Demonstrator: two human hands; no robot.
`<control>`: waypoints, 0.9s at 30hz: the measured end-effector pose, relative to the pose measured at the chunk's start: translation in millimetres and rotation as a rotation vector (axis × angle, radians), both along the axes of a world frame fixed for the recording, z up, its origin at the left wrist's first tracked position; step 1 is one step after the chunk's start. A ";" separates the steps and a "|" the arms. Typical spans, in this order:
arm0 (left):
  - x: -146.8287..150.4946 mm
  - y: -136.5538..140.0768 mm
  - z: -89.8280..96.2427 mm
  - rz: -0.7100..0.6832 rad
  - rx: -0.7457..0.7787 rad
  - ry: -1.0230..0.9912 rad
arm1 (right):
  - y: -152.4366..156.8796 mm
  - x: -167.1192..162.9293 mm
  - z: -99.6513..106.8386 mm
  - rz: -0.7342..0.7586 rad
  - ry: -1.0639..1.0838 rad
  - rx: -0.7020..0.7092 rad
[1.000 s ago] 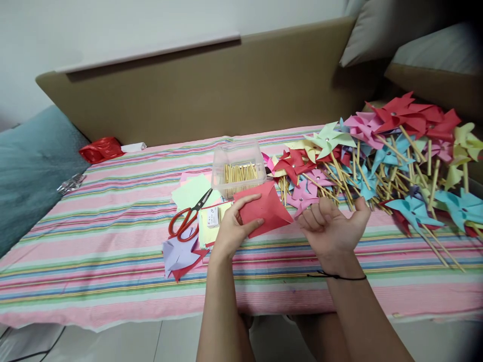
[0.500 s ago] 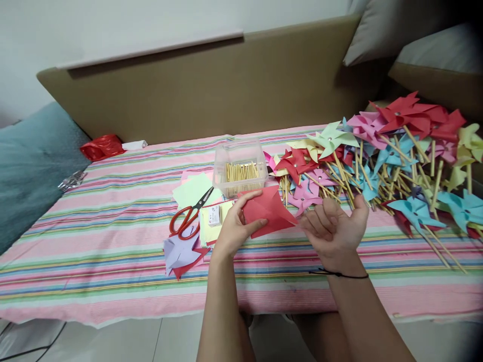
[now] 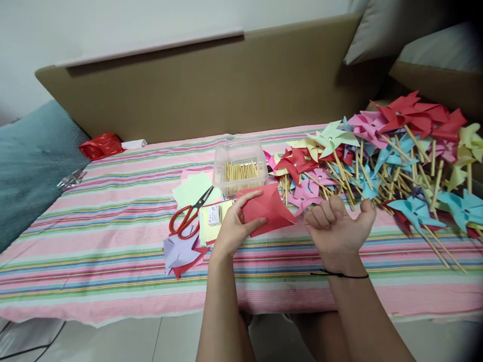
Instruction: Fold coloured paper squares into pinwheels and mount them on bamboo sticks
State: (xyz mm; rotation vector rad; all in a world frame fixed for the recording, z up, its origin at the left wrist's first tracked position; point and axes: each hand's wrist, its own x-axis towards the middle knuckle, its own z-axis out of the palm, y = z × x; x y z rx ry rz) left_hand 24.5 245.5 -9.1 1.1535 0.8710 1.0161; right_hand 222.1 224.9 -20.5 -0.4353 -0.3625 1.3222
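My left hand (image 3: 234,226) is closed on a red paper square (image 3: 269,208), its thumb on the near face and fingers along the upper left edge. Creases or cuts run in from the square's corners. Just right of the paper is my right hand (image 3: 337,223), palm up, with its thumb stretched out and its fingers half curled. I see nothing held in it. Red-handled scissors (image 3: 188,213) lie left of my left hand, beside a small white box (image 3: 213,215) on stacked paper squares (image 3: 206,232). A purple cut paper piece (image 3: 181,251) lies nearer me.
A clear plastic box (image 3: 241,151) of short wooden sticks (image 3: 243,172) stands behind the red paper. Many finished paper pinwheels (image 3: 364,151) are heaped at the right. A striped cloth (image 3: 113,241) covers the seat. At the far left are a red plastic bag (image 3: 101,146) and a blue cushion (image 3: 37,156).
My right hand has moved slightly right, away from the red paper, its thumb reaching farther out and its fingers curling more. My left hand still holds the paper in nearly the same place.
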 end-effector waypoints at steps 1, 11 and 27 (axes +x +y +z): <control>0.0 0.0 -0.1 -0.001 0.003 -0.005 | -0.3 -0.1 0.0 -0.012 -0.007 -0.010; -0.4 -1.5 3.5 0.002 0.020 0.079 | -3.1 1.6 -2.8 0.097 0.019 0.106; 0.2 -0.1 2.1 0.065 -0.008 0.014 | -1.7 3.9 1.0 0.087 0.076 0.125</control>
